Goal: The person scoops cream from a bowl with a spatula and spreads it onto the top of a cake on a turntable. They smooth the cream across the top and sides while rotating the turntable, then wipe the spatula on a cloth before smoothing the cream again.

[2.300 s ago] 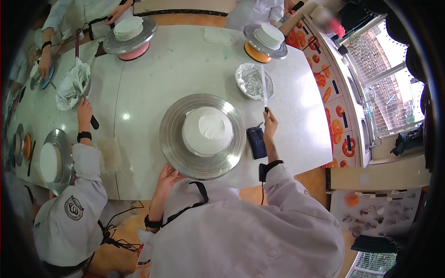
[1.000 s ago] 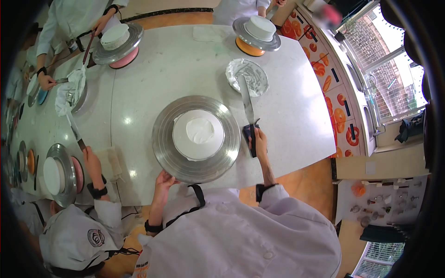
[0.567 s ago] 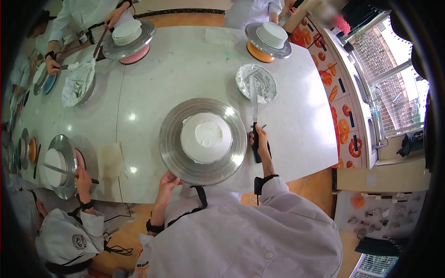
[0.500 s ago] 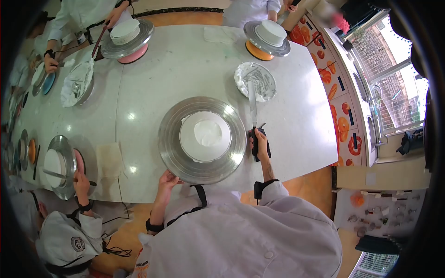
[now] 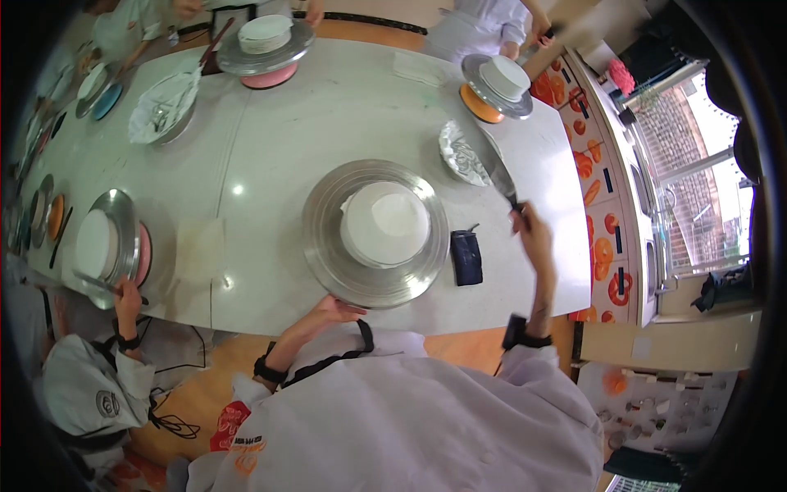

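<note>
A round cake (image 5: 385,224) coated in white cream sits on a metal cake turntable (image 5: 324,258) in front of me. My left hand (image 5: 332,313) is at the turntable's near rim, its fingers stretched out along the edge. Off to the right, my right hand (image 5: 529,225) is closed around the dark handle of a palette knife (image 5: 502,170). The blade points away from me and overlaps the right side of a bowl (image 5: 460,156) smeared with white cream. Between the turntable and my right arm lies a dark pouch-like item (image 5: 466,258).
Another cake on a turntable (image 5: 123,238) stands at the left, with a co-worker's hand (image 5: 129,303) beside it. Two more cake turntables stand at the far edge, near other people. A cream bowl (image 5: 164,115) is at the far left. Cabinets (image 5: 602,197) line the right.
My right hand has moved right and away from me with the palette knife, uncovering the dark pouch-like item. The blade has shifted to the bowl's right side. My left hand stays at the turntable's rim.
</note>
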A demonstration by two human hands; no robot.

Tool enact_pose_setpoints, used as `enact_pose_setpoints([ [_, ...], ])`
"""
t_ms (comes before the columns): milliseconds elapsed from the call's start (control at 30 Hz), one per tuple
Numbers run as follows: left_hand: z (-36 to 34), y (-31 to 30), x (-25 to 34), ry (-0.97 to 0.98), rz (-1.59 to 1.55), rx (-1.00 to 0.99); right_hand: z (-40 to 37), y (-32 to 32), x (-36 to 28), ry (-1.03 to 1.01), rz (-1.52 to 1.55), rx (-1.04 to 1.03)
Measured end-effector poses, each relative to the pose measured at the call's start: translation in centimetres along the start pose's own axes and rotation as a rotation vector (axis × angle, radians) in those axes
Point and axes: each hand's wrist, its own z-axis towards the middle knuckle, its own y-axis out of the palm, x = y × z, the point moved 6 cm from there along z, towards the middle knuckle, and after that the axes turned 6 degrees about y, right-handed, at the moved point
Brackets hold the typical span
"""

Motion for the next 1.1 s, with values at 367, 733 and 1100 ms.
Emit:
enact_pose_setpoints([
  [367, -0.8, -3.6, 2.5, 0.255, -0.263, 0.349, -1.6, 0.3, -28.7, -1.017, -0.443, 0.178],
  [733, -1.8, -0.1, 1.2, 0.119, -0.375, 0.183, -1.5, 4.2, -33.4, -1.26, -0.744, 0.155],
  [1100, -0.8, -0.9, -0.9, 0.148, -0.384, 0.125, -5.9, 4.1, -33.6, -1.359, -0.767, 0.124],
])
